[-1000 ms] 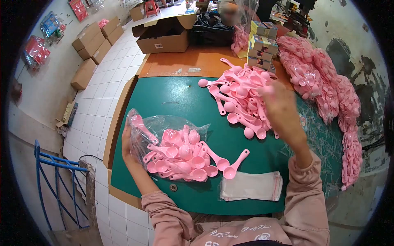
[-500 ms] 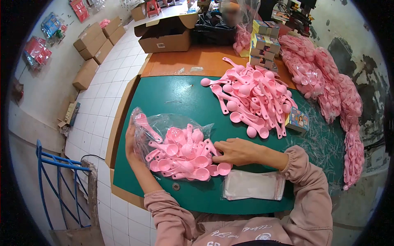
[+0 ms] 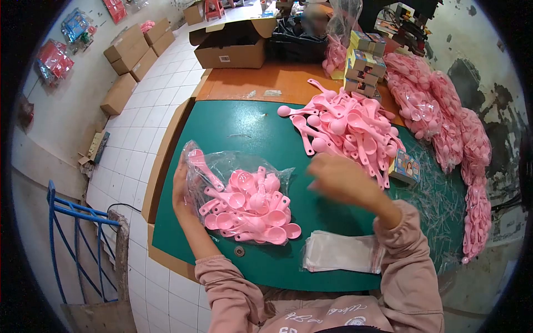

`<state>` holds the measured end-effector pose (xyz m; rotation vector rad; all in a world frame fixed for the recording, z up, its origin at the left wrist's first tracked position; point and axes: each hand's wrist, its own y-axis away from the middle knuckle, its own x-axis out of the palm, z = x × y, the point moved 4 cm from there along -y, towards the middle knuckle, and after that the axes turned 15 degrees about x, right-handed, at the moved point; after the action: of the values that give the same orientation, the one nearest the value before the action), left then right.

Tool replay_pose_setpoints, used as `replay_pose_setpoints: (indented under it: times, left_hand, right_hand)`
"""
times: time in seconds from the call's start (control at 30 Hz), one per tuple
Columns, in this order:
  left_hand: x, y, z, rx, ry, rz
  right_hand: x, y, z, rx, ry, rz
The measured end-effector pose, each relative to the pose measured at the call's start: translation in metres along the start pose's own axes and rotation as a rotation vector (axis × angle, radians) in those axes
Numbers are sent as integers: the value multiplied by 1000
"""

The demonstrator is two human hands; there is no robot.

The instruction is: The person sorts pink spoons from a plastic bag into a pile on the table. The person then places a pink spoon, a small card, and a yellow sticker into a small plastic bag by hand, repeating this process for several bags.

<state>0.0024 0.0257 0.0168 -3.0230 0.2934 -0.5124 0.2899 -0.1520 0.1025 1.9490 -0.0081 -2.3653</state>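
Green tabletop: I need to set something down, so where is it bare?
Widest, far left: between the bag of pink spoons and the orange strip, barring a thin scrap. Narrower: between the right hand and the clear sleeves. Crowded: the right, with loose spoons, a small box and plastic scraps.

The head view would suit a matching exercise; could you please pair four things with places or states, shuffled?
1. Left hand
2. Stack of small boxes
3. Flat plastic sleeves
4. Carton beside the black bag

A. Brown, flaps open
B. On the green tabletop, near edge
C. Against the clear bag
D. On the orange surface

1-C, 2-D, 3-B, 4-A
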Motion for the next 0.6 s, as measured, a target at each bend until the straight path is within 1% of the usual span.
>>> replay_pose_setpoints:
  times: [0.03,0.07,0.1,0.17,0.23,0.3,0.33,0.37,0.4,0.43,0.5,0.53,0.6]
  left_hand:
    - [0,0,0,-2,-5,3]
    - [0,-1,0,-6,-9,5]
    - [-1,-2,1,-8,-14,8]
    - [-3,-5,3,-9,-25,13]
    - [-5,-8,7,14,36,32]
    - [-4,-6,6,-4,45,22]
    - [-3,-4,5,-21,51,15]
    - [5,-1,-1,-23,54,14]
    - [14,3,-8,-27,44,-28]
    - [19,5,-11,-28,35,-70]
    - [20,3,-10,-33,27,-60]
    - [18,1,-9,-30,29,-45]
    - [13,-1,-6,-28,32,-21]
  right_hand:
    - [12,1,22,26,-229,93]
    - [24,-2,35,13,-405,98]
    - [36,-6,40,15,-409,98]
    - [43,-13,49,-15,-732,165]
    - [27,-7,44,1,-768,153]
    - [0,1,33,5,-851,36]
    - [-12,6,28,7,-849,40]
    - [-30,12,22,-17,-743,-75]
    - [-44,16,17,-42,-635,-189]
    - [-51,18,12,-42,-633,-188]
    - [-64,22,4,-72,-566,-202]
    - [-72,25,-4,-48,-617,-209]
    - [-87,28,-29,91,-693,-274]
